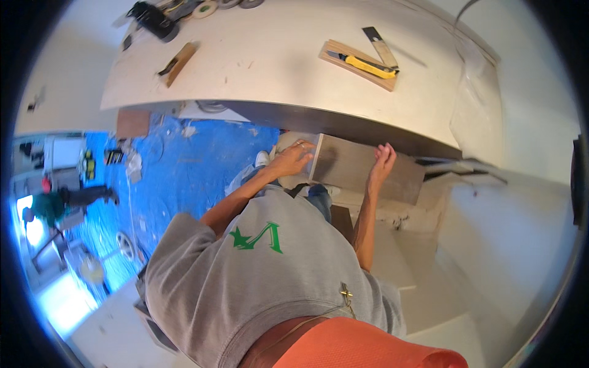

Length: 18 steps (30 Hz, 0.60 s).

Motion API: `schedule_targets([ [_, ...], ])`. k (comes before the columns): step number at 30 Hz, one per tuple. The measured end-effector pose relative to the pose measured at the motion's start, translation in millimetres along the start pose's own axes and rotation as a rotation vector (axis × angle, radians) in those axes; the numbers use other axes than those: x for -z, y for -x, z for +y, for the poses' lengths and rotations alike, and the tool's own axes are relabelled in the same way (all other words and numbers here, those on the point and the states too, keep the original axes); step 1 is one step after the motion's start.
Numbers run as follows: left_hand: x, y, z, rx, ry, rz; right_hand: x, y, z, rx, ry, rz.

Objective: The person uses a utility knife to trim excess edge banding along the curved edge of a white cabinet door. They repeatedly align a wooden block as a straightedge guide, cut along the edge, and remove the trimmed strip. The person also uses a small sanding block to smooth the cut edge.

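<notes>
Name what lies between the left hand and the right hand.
In the head view, a pale-edged, grey-brown board spans the stretch between the left hand and the right hand.

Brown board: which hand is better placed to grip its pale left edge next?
Likely the left hand: looks open, close beside the pale edge of the brown board; the right hand is farther right.

Blue floor sheeting (pixel 184 175), pale wall (pixel 515 245), bright light (pixel 63 310)
</notes>
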State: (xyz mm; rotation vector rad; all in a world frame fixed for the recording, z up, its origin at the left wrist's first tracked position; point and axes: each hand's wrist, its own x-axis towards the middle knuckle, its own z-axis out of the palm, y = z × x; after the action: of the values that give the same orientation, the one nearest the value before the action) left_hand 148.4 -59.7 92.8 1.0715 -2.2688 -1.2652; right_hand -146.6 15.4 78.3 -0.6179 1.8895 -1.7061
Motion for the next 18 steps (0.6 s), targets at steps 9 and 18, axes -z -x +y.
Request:
schedule_targets([
  [9, 189, -23, 134, -0.396, 0.279, 0.372, -100, 61, -179, 0.433, -0.127, -0.144],
  [18, 207, 64, 311, -1.507, 0.915, 0.183, -110, 58, -242, 0.702, 0.114, -0.144],
])
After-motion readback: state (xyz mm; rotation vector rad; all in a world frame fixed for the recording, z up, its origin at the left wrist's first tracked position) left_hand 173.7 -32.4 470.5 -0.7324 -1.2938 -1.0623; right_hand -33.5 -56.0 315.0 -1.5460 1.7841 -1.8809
